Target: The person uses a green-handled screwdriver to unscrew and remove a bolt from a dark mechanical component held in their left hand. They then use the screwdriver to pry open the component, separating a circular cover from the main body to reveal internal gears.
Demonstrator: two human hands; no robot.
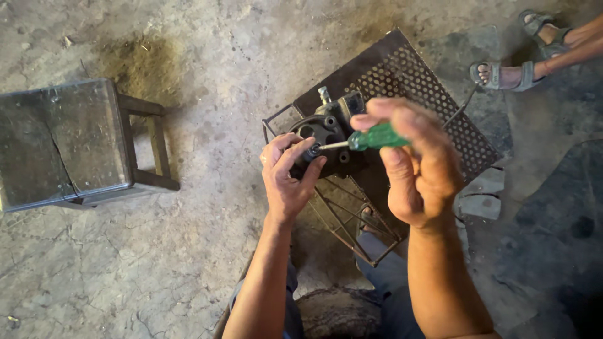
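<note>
My right hand (pixel 419 164) grips a green-handled screwdriver (pixel 375 137), its metal shaft pointing left into the face of a black round metal pump-like part (pixel 326 135). My left hand (pixel 286 179) holds that part from below, fingers wrapped on its front edge beside the screwdriver tip. The part has several holes in its face and a metal fitting (pixel 324 95) sticking up behind it. It rests on a rusty perforated metal stand (pixel 427 88).
A dark worn stool (pixel 63 141) stands at the left on the cracked concrete floor. Another person's sandalled feet (pixel 515 72) are at the upper right. A wire frame (pixel 352 220) hangs under the stand near my knees.
</note>
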